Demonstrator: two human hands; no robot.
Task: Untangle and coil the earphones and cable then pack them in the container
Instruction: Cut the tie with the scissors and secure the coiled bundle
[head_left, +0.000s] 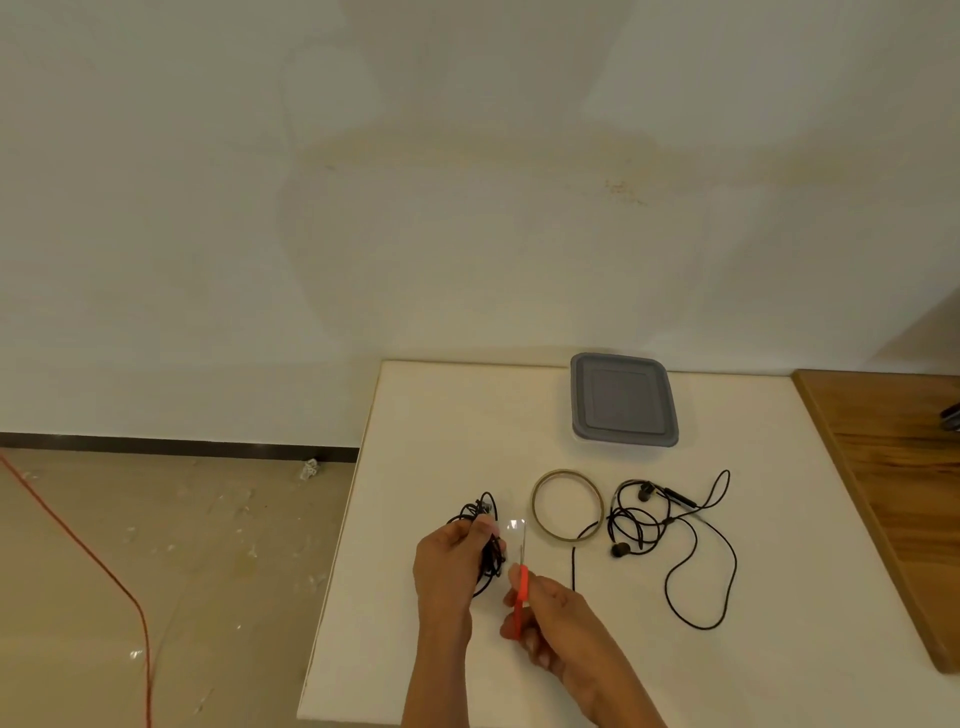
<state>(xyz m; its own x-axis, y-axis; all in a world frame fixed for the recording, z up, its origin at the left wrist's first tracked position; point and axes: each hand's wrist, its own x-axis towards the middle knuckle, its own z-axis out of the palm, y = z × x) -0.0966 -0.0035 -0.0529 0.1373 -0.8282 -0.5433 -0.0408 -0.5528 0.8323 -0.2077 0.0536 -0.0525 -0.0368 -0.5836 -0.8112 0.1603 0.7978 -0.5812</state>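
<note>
In the lower middle of the frame, the left hand (451, 564) is closed around a bundled black cable (485, 540), holding it just above the white bench (415, 649). A small piece of clear tape (514, 526) sticks out from the thumb side of that bundle. Just to the right, the right hand (558, 618) grips red-handled scissors (521, 592), fingers curled through the handles, blades pointing up toward the tape.

Right of the bundle, a roll of tape (567, 505) lies flat on the bench. Beside it on the right, the black earphones (670, 535) lie loose and tangled, their cord looping down toward the lower right; one strand runs under the roll's edge.

Above them, near the bench's far edge, the container (623, 400) sits with its grey lid on. A wooden surface (893, 488) borders the bench on the right. A red cord (104, 571) trails across the floor at lower left.
</note>
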